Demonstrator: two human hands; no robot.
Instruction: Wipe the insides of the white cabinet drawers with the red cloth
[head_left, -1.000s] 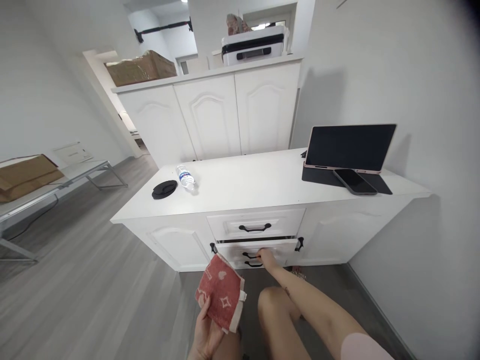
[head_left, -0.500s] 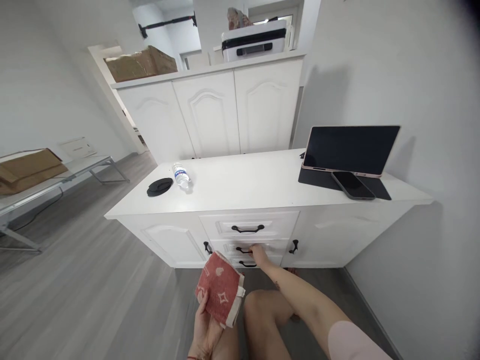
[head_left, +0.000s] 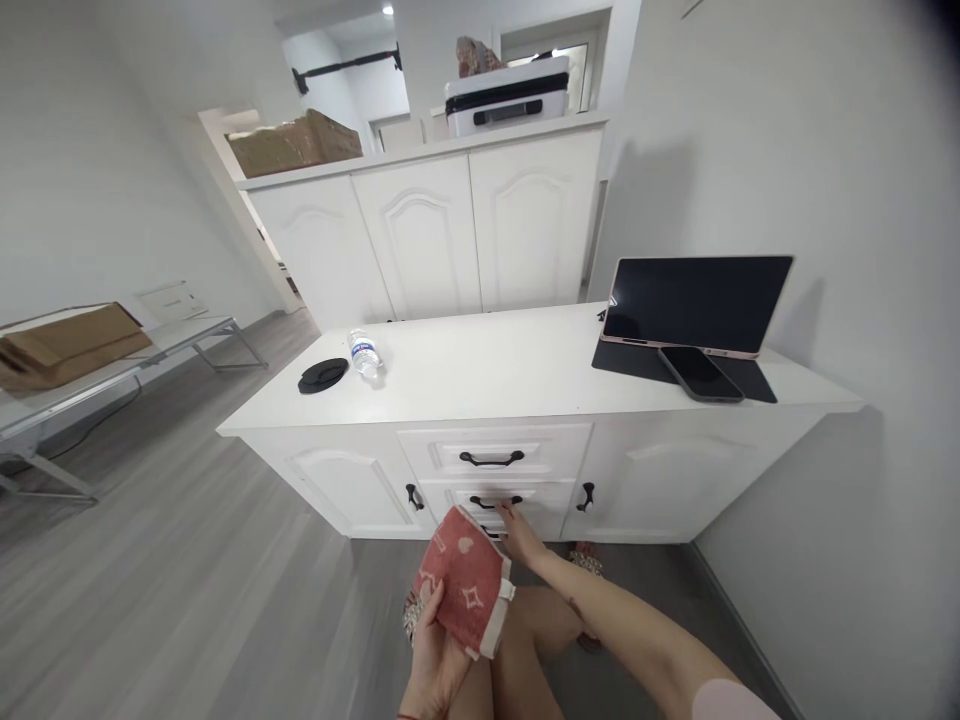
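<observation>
My left hand is closed around a folded red towel with cream edges, pale heart and star patterns and a small white tag. The towel is held up before the white cabinet, in front of its lower drawers. At the middle drawer, which looks closed, my right hand is just below the right end of the black handle. Its fingertips point up at the handle, with fingers and thumb apart. The towel partly covers the bottom handle.
On the cabinet top are a plastic bottle, a black round item, a tablet-like screen and a phone. Behind stands a taller cabinet bearing a cardboard box and a white case. Left is a table with a box.
The towel and my left hand have moved right, closer to my right hand. My right hand has dropped slightly off the middle handle, whose right end now shows. The view has shifted a little.
</observation>
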